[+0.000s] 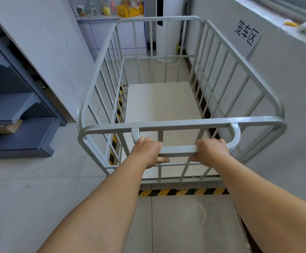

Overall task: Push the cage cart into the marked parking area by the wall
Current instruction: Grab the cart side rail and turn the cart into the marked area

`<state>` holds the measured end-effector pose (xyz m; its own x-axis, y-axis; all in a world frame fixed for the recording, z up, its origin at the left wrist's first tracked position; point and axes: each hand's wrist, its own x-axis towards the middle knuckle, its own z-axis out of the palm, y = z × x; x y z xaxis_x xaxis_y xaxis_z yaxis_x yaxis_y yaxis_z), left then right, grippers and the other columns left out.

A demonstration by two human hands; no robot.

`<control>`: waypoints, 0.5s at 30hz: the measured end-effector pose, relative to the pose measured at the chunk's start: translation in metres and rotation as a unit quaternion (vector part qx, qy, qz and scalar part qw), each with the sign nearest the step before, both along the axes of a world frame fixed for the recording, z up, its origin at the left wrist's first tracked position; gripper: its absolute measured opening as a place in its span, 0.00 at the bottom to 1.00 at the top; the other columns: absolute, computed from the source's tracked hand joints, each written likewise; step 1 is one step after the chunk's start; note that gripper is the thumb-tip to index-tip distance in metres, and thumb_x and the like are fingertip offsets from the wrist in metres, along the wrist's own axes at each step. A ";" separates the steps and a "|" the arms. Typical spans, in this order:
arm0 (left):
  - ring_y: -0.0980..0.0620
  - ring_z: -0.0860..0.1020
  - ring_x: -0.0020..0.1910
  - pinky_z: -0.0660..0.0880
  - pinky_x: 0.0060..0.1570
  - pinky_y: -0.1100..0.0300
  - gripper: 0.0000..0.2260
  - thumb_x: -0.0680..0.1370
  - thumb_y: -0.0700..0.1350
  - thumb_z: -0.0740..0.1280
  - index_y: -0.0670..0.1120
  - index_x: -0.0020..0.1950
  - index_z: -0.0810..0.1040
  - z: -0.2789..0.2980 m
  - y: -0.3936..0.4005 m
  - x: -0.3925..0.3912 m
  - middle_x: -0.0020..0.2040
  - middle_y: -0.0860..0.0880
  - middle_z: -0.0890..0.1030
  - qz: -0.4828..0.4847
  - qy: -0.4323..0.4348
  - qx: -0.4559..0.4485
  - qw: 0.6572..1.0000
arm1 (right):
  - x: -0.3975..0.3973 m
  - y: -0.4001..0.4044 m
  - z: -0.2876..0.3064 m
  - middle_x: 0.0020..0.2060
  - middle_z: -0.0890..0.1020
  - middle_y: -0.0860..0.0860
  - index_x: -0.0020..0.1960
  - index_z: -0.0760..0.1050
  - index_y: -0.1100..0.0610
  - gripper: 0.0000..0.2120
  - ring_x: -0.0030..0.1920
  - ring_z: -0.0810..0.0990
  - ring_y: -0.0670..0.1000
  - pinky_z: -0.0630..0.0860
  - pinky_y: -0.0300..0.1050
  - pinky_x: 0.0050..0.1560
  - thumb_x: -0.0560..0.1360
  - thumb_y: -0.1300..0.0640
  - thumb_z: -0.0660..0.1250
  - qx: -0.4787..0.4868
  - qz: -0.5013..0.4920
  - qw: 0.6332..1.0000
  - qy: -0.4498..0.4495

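A pale grey cage cart (pixel 176 123) with barred sides and an empty cream floor stands right in front of me, close along the white wall (pixel 285 92) on the right. My left hand (pixel 146 150) and my right hand (pixel 210 150) both grip its horizontal push handle (pixel 178 150). Yellow-and-black floor tape (pixel 183 192) runs across just behind the cart's near edge, and another strip (pixel 120 99) shows through the left bars. A paper sign (pixel 245 33) with black characters hangs on the wall above the cart.
A dark blue shelf unit (pixel 16 114) holding a cardboard box stands at left. A white cylindrical unit (pixel 172 39) and a counter (pixel 110 17) with yellow items lie beyond the cart's far end. A window sill (pixel 294 24) runs above the right wall. Tiled floor stretches left.
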<state>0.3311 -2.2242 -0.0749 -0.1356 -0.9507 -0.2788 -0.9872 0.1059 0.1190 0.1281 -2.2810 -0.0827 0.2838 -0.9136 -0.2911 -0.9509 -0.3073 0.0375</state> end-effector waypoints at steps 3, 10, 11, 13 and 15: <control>0.48 0.69 0.57 0.65 0.58 0.53 0.21 0.74 0.62 0.66 0.49 0.59 0.72 -0.002 0.004 0.012 0.55 0.50 0.75 0.012 0.087 -0.025 0.996 | 0.018 0.007 0.003 0.49 0.77 0.47 0.57 0.74 0.49 0.22 0.53 0.74 0.52 0.65 0.50 0.59 0.70 0.37 0.68 -0.001 -0.003 1.000 -0.012; 0.49 0.59 0.73 0.56 0.71 0.50 0.35 0.74 0.59 0.69 0.51 0.75 0.59 0.008 0.021 0.067 0.74 0.50 0.63 0.052 0.147 -0.084 0.984 | 0.104 0.036 0.022 0.70 0.70 0.49 0.74 0.59 0.49 0.43 0.71 0.66 0.52 0.58 0.53 0.71 0.67 0.32 0.70 -0.012 0.017 0.987 -0.160; 0.49 0.58 0.74 0.55 0.72 0.50 0.36 0.74 0.59 0.69 0.51 0.76 0.57 0.010 0.024 0.079 0.75 0.50 0.62 0.054 0.144 -0.088 0.984 | 0.116 0.040 0.024 0.71 0.69 0.49 0.75 0.58 0.49 0.44 0.72 0.65 0.52 0.57 0.53 0.71 0.67 0.33 0.70 -0.011 0.021 0.985 -0.169; 0.49 0.57 0.74 0.54 0.72 0.50 0.36 0.74 0.60 0.67 0.51 0.77 0.56 0.014 0.033 0.103 0.75 0.50 0.61 0.061 0.138 -0.092 0.984 | 0.138 0.046 0.028 0.72 0.67 0.50 0.75 0.57 0.48 0.44 0.72 0.64 0.53 0.57 0.53 0.72 0.67 0.33 0.70 -0.011 0.024 0.983 -0.182; 0.49 0.57 0.75 0.54 0.72 0.50 0.35 0.76 0.60 0.65 0.51 0.77 0.55 0.018 0.043 0.127 0.76 0.50 0.60 0.073 0.132 -0.095 0.984 | 0.161 0.051 0.032 0.72 0.66 0.50 0.75 0.57 0.49 0.43 0.72 0.63 0.54 0.57 0.53 0.72 0.68 0.33 0.69 -0.012 0.019 0.981 -0.191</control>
<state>0.4582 -2.1813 -0.0574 -0.0367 -0.9971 -0.0669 -0.9307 0.0098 0.3657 0.2895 -2.2300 -0.0508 0.4023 -0.9053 -0.1361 -0.8848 -0.3464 -0.3116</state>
